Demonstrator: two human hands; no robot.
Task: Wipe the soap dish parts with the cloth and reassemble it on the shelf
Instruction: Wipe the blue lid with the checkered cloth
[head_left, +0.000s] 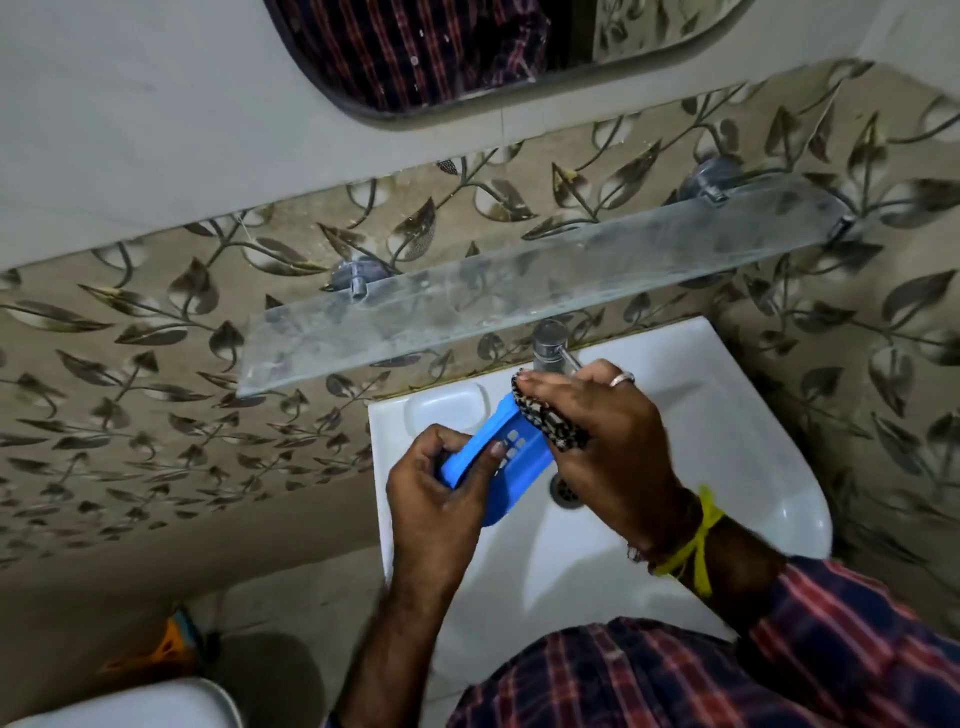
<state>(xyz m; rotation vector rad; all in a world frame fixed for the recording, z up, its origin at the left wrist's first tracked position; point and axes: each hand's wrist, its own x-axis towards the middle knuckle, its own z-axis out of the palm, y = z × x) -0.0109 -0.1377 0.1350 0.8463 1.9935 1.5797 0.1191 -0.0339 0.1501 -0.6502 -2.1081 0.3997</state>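
Dish (511, 447) is being held over the sink (727, 415), the left hand (441, 488) gripping its near end while the right hand (597, 436) is pressing the bunched cloth (540, 415) against it. Pressing harder risks it slipping from the one-ended grip into the basin.

Over the white washbasin (727, 441), the left hand (436, 499) grips the blue soap dish (511, 452) at its seven o'clock end, slotted face up. The right hand (602, 431) presses a black-and-white patterned cloth (540, 415) onto the dish's one o'clock end. At twelve o'clock sits a chrome tap (550, 343); above it, a glass shelf (545, 291) on leaf-patterned tiles (156, 364).
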